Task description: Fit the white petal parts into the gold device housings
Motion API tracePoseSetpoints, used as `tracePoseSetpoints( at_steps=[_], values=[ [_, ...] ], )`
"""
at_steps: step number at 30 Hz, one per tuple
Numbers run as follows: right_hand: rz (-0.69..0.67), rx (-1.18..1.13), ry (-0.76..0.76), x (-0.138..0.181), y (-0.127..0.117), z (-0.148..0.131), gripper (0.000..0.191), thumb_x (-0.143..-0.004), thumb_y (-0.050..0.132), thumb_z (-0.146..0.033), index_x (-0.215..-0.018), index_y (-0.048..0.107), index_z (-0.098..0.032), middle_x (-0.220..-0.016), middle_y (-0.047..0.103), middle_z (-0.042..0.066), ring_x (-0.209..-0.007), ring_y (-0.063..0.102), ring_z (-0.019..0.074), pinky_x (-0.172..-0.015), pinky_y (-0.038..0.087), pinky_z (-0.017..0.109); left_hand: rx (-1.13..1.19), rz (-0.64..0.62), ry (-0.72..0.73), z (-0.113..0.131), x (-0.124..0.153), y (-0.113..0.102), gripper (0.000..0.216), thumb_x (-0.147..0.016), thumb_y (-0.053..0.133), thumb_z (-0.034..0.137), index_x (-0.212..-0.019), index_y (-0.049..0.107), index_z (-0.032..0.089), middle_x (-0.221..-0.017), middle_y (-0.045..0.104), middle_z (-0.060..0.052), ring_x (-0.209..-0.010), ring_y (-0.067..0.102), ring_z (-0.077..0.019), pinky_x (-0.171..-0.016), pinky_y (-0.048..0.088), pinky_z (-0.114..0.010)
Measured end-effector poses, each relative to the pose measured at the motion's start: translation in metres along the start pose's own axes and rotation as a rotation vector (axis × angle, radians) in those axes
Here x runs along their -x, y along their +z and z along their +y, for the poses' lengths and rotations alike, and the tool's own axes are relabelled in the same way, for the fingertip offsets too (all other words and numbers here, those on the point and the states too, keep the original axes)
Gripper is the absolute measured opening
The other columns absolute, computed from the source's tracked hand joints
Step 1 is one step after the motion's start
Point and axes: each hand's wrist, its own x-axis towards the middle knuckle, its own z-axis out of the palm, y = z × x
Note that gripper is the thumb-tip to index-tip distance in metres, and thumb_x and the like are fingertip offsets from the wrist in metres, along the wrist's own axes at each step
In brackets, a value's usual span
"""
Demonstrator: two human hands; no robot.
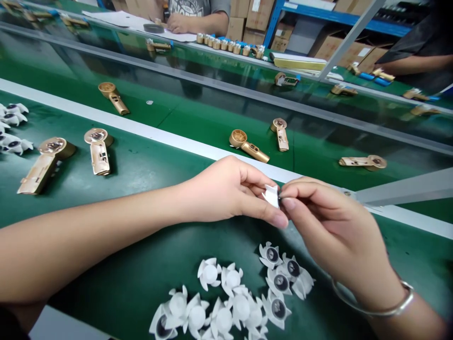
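Observation:
A small white fan blade [271, 195] is held between my two hands above the green table. My left hand [235, 191] closes its thumb and fingers around it. My right hand [329, 222], with a metal bangle at the wrist, pinches at a small dark piece [280, 198] on the blade's right side; fingertips partly hide it. Below the hands lies a loose pile of white fan blades [221, 317], some face up with plain hubs. Others, in a cluster [281, 282] under my right hand, show dark round centres.
Gold handheld fan housings [101, 151] lie on the table at left and along the green conveyor [184, 127]. More fan blades [14, 115] sit at the far left. A metal strut [406, 186] juts in at right. Across the line, a person's hand [180, 22] rests near a row of gold parts [226, 45].

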Motion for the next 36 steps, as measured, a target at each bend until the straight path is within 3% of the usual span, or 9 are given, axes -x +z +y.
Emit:
tracePoseSetpoints(
  at_steps=[8,12,18,21,24,26,28,33,36],
  values=[
    [0.061,0.101,-0.036,0.003,0.008,-0.001,0.011,-0.095,0.058,-0.017,-0.093,0.060,-0.027,-0.089,0.066,0.000,-0.079,0.062,0.0148,-0.069,0.049,0.028,-0.025,0.066,0.038,0.002,0.002,0.008,0.022,-0.066,0.088,0.035,-0.071,0.075,0.018,-0.068,0.070,0.000,-0.067,0.066,-0.0180,-0.064,0.052,-0.030],
    [0.085,0.152,-0.086,0.008,0.008,0.000,0.014,-0.094,0.059,-0.013,-0.096,0.062,-0.027,-0.091,0.068,0.002,-0.082,0.065,0.0175,-0.072,0.052,0.032,0.008,0.079,0.032,-0.001,0.003,0.009,0.021,-0.067,0.087,0.034,-0.073,0.075,0.018,-0.069,0.070,0.000,-0.068,0.066,-0.0180,-0.065,0.052,-0.030],
    [0.004,0.182,-0.420,0.000,-0.004,0.010,0.033,-0.088,0.061,-0.007,-0.115,0.070,-0.023,-0.104,0.073,0.007,-0.091,0.070,0.0196,-0.076,0.056,0.031,0.057,0.125,0.062,-0.006,-0.003,0.001,0.021,-0.067,0.087,0.031,-0.076,0.075,0.016,-0.074,0.070,0.000,-0.073,0.066,-0.0165,-0.072,0.053,-0.029],
    [0.094,0.279,-0.170,-0.050,0.004,0.034,0.022,-0.093,0.060,-0.025,-0.109,0.073,-0.019,-0.101,0.075,0.010,-0.091,0.071,0.0233,-0.081,0.056,0.035,0.097,0.177,0.082,-0.009,-0.012,-0.011,0.027,-0.064,0.090,0.027,-0.085,0.076,0.015,-0.079,0.072,0.000,-0.077,0.067,-0.0145,-0.082,0.053,-0.030],
    [0.096,0.388,0.381,-0.124,0.025,0.065,0.059,-0.092,0.061,-0.040,-0.141,0.055,-0.009,-0.110,0.074,0.017,-0.103,0.069,0.0298,-0.091,0.053,0.041,0.137,0.233,0.060,-0.013,-0.020,-0.021,0.047,-0.055,0.093,0.019,-0.099,0.077,0.014,-0.087,0.075,-0.001,-0.084,0.069,-0.0148,-0.093,0.053,-0.032],
    [0.060,0.380,0.469,-0.166,0.040,0.082,0.077,-0.088,0.067,-0.037,-0.149,0.041,0.001,-0.115,0.071,0.022,-0.112,0.066,0.0315,-0.097,0.049,0.041,0.146,0.240,0.040,-0.015,-0.022,-0.025,0.054,-0.051,0.093,0.013,-0.103,0.078,0.014,-0.090,0.076,-0.002,-0.088,0.069,-0.0152,-0.097,0.052,-0.033],
    [0.020,0.341,0.481,-0.190,0.048,0.091,0.074,-0.083,0.070,-0.030,-0.143,0.046,0.005,-0.115,0.069,0.023,-0.111,0.066,0.0293,-0.096,0.048,0.037,0.157,0.234,0.031,-0.015,-0.022,-0.028,0.054,-0.053,0.092,0.011,-0.105,0.078,0.014,-0.094,0.077,-0.003,-0.089,0.069,-0.0143,-0.099,0.051,-0.033],
    [-0.081,0.153,0.538,-0.162,0.037,0.074,0.027,-0.080,0.070,-0.025,-0.103,0.068,-0.011,-0.083,0.071,0.010,-0.068,0.068,0.0189,-0.063,0.056,0.030,0.100,0.275,0.101,-0.012,-0.021,-0.033,0.032,-0.073,0.081,0.020,-0.104,0.077,0.014,-0.092,0.074,-0.002,-0.080,0.065,-0.0106,-0.091,0.050,-0.029],
    [-0.084,0.043,0.539,-0.110,0.021,0.050,0.029,-0.086,0.069,-0.043,-0.098,0.065,-0.017,-0.068,0.066,0.003,-0.056,0.064,0.0162,-0.050,0.054,0.026,-0.012,0.269,0.221,-0.011,-0.021,-0.033,0.021,-0.080,0.077,0.032,-0.091,0.077,0.014,-0.084,0.071,-0.001,-0.079,0.062,-0.0115,-0.086,0.049,-0.028]
  ],
)
